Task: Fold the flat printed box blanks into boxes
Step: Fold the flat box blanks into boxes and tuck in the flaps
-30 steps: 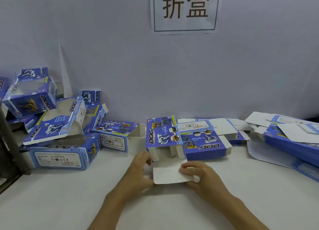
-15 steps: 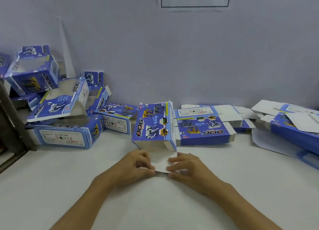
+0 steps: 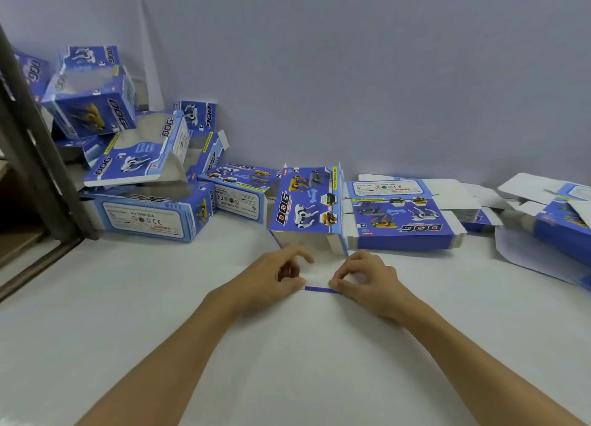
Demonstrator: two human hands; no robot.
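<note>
Left hand (image 3: 277, 276): flap (image 3: 319, 284) edge is pinched, likely for creasing.
Right hand (image 3: 363, 276): opposite edge is pinched.
Box (image 3: 307, 206): held half-erected.

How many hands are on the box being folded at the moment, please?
2. The left hand pinches the left end of the box's near flap; the right hand pinches its right end. No other hand shows.

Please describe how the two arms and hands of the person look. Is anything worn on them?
Both forearms are bare as far as the frame shows: no sleeves, gloves, watch or bracelet. The left hand and right hand show no rings on the visible fingers. The fingernails look short and unpainted.
</note>
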